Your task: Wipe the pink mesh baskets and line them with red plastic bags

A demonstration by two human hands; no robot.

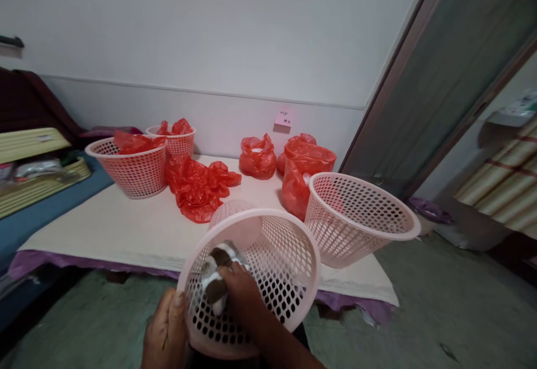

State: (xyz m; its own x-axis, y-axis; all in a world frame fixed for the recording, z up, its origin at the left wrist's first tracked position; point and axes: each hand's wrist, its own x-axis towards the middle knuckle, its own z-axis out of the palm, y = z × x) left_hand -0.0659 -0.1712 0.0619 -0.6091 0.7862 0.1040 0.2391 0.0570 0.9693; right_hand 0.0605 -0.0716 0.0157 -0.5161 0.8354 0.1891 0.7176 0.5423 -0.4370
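Behind and left of the near basket, which is tilted towards the viewer, a crumpled red bag is spread, with a left basket and a small basket, both topped with red plastic, set beyond it. On its right the way is blocked by a pink basket just beside it; behind both, a bulging red bag, a red-draped basket and a gathered bag are seen. Inside the near basket, a brown-and-white bundle is touched by the right hand, though whether the fingers are closed on it cannot be told; the near basket's rim is gripped at its left by the left hand. The white tabletop is edged below with purple cloth, and is backed by a pale wall. Its front edge is overlapped by the near basket, with more room left on that basket's left than on its right.
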